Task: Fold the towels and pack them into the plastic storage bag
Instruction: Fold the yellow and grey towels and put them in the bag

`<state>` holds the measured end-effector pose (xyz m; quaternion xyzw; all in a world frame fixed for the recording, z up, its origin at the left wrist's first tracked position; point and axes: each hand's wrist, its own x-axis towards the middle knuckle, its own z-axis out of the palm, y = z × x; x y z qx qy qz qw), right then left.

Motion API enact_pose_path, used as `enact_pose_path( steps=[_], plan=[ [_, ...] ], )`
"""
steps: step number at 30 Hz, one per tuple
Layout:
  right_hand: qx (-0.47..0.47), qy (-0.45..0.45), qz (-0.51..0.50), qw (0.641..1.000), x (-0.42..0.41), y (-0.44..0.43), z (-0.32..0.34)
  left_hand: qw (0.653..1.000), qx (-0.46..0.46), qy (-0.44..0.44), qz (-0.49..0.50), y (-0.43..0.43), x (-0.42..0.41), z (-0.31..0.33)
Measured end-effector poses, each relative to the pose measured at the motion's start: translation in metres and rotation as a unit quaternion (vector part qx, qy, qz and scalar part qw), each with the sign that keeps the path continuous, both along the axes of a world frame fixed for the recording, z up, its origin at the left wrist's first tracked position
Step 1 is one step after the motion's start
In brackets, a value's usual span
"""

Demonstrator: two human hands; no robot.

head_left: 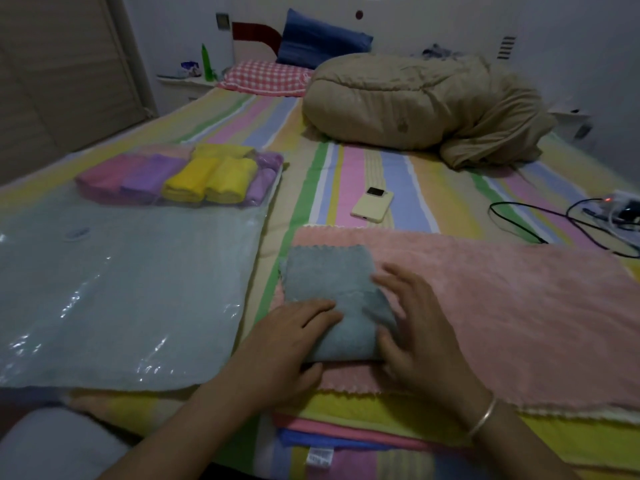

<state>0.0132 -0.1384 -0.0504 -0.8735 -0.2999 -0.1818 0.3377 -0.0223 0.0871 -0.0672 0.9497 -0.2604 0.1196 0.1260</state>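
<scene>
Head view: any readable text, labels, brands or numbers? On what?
No text is readable.
White tag on the stacked towels: print too blurred.
Mark on the plastic storage bag: too blurred.
Wall plate: too small to read.

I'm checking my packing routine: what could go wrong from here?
The grey towel lies on the pink towel, so lifting it may rumple the pink one. The bag lies flat, so pushing the fold in may undo it. The phone lies near the pink towel's far edge and could get knocked.
</scene>
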Motion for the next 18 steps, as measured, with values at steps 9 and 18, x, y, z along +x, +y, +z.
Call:
enact_pose_path(
  steps=[9, 18],
  plan=[
    [-0.039, 0.131, 0.043, 0.990, 0.043, 0.001, 0.005, 0.948, -0.256, 0.168, 0.089, 0.016, 0.050, 0.031],
    [0.027, 0.295, -0.195, 0.935, 0.120, 0.042, -0.002, 0.881, -0.297, 0.197, 0.312, 0.024, 0.128, 0.008]
  ],
)
